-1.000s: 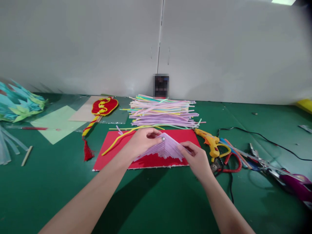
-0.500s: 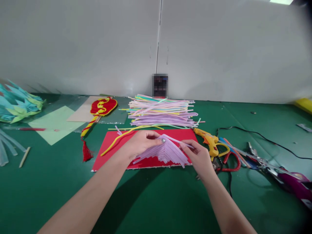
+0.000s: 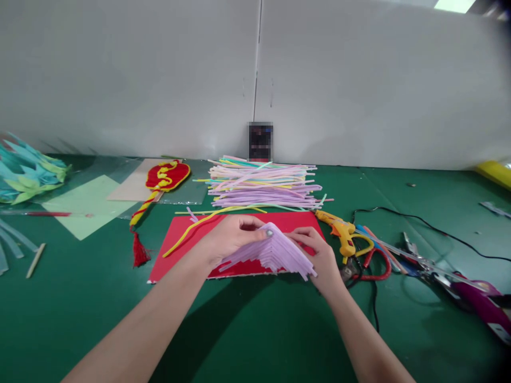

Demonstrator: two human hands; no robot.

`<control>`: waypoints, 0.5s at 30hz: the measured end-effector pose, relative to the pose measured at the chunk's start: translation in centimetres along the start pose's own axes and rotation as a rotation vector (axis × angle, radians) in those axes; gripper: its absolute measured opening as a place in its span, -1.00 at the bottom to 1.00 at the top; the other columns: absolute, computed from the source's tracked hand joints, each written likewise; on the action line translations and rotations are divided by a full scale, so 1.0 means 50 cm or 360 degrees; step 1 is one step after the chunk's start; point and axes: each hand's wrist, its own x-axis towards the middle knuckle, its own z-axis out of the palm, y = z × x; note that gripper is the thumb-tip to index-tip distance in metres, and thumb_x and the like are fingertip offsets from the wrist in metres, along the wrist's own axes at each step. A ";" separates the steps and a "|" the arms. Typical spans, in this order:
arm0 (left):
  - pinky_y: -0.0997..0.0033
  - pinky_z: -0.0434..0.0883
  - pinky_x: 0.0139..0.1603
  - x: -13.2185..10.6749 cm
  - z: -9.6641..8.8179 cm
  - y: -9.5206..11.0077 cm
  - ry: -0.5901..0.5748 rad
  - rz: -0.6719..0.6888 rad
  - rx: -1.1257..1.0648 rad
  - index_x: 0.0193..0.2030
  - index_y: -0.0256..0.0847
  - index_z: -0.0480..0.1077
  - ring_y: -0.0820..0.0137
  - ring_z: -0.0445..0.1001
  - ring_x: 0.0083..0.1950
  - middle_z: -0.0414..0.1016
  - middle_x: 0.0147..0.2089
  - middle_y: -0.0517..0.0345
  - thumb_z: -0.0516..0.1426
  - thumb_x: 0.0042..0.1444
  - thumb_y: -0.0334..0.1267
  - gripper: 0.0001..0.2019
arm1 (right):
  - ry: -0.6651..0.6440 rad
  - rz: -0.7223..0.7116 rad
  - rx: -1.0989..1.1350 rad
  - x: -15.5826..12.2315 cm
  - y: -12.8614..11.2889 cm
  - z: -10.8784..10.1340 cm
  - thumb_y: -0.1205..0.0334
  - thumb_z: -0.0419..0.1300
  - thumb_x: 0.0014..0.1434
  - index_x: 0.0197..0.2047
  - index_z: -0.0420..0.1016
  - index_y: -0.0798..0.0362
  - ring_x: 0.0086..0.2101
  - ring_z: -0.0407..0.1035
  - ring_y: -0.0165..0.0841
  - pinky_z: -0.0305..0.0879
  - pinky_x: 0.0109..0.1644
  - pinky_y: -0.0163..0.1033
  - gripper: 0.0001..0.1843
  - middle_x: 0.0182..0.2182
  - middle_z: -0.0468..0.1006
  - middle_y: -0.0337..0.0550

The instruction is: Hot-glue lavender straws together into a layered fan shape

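Observation:
A fan-shaped piece of lilac pipe cleaners [image 3: 275,251] lies over a red sheet [image 3: 183,250] on the green table. My left hand [image 3: 231,235] pinches its peak from the left, fingers closed on it. My right hand [image 3: 315,252] grips the piece's right side, fingers curled under and around the strands. A loose yellow pipe cleaner [image 3: 191,230] runs across the red sheet to the left of my hands.
A stack of pastel pipe cleaners [image 3: 263,183] sits behind the red sheet. A yellow glue gun [image 3: 339,230], red-handled scissors [image 3: 371,266] and pliers with cables lie to the right. A red and yellow tasselled ornament [image 3: 159,183], paper sheets and teal paper leaves [image 3: 24,170] are at the left.
My right hand has slid left and inward along the lilac piece's right side, closing onto it. My left hand has stayed on the peak.

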 end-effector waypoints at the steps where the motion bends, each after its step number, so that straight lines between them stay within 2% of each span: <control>1: 0.38 0.28 -0.23 -0.001 0.001 0.001 0.0000 0.0003 -0.0002 -0.30 -0.20 0.51 0.34 0.42 -0.24 0.52 -0.27 0.12 0.28 -0.11 -0.07 -0.72 | 0.0023 -0.0010 -0.0051 -0.001 -0.001 -0.001 0.15 0.20 0.06 -0.29 0.62 -0.01 -0.32 0.36 -0.32 0.28 -0.21 -0.22 -0.80 -0.38 0.42 -0.14; 4: 0.40 0.29 -0.24 -0.002 0.007 0.003 0.0035 0.0013 0.0010 -0.31 -0.20 0.51 0.35 0.44 -0.25 0.53 -0.29 0.14 0.26 -0.08 -0.09 -0.75 | -0.0057 -0.0026 -0.0081 -0.004 -0.001 -0.005 0.26 0.17 0.03 -0.19 0.59 0.01 -0.41 0.32 -0.35 0.26 -0.33 -0.25 -0.74 -0.45 0.41 -0.19; 7: 0.41 0.29 -0.24 -0.001 0.013 0.005 0.0039 0.0049 0.0034 -0.33 -0.21 0.50 0.36 0.45 -0.26 0.54 -0.32 0.16 0.23 -0.06 -0.15 -0.81 | -0.0179 -0.0076 0.0019 -0.008 0.001 -0.008 0.39 0.14 -0.01 -0.11 0.53 0.02 -0.34 0.37 -0.32 0.28 -0.24 -0.23 -0.63 -0.35 0.51 -0.16; 11: 0.45 0.27 -0.30 0.001 0.020 0.002 -0.0028 0.0043 -0.0030 -0.34 -0.24 0.48 0.40 0.43 -0.31 0.51 -0.35 0.16 0.23 -0.04 -0.15 -0.81 | -0.0168 -0.0082 0.0034 -0.008 0.002 -0.003 0.36 0.18 -0.01 -0.19 0.54 0.02 -0.28 0.39 -0.28 0.29 -0.17 -0.21 -0.73 -0.31 0.55 -0.15; 15: 0.45 0.27 -0.30 0.005 0.025 -0.008 -0.0104 0.0050 -0.0159 -0.32 -0.25 0.46 0.41 0.42 -0.32 0.49 -0.36 0.16 0.25 -0.06 -0.12 -0.76 | -0.0150 -0.0064 0.0031 -0.008 0.005 -0.001 0.37 0.20 -0.02 -0.19 0.54 0.02 -0.27 0.41 -0.28 0.29 -0.17 -0.21 -0.72 -0.31 0.56 -0.15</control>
